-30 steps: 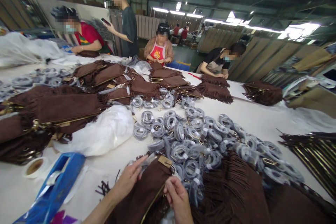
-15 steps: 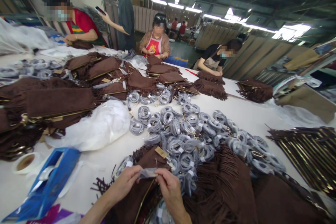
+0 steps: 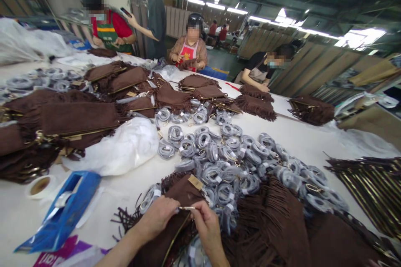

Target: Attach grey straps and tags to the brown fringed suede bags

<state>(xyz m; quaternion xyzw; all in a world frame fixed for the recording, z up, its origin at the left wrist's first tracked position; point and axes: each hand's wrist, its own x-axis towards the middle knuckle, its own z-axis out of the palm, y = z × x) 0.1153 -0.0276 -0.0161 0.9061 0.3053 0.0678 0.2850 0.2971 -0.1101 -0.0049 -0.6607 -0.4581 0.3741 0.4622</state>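
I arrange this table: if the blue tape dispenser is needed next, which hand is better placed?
Probably the left hand; it is nearer the blue tape dispenser than the right hand is. Both hold a shiny piece.

1 head-worn view — forward, down, hands (image 3: 160, 216) near.

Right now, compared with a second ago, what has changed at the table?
The left hand has drawn back, closer to the right hand; the two now pinch a narrow pale strip between them. Across the table, the red-aproned co-worker has lifted a brown fringed piece. The fringed bag below the hands, blue tape dispenser and coiled straps stay put.
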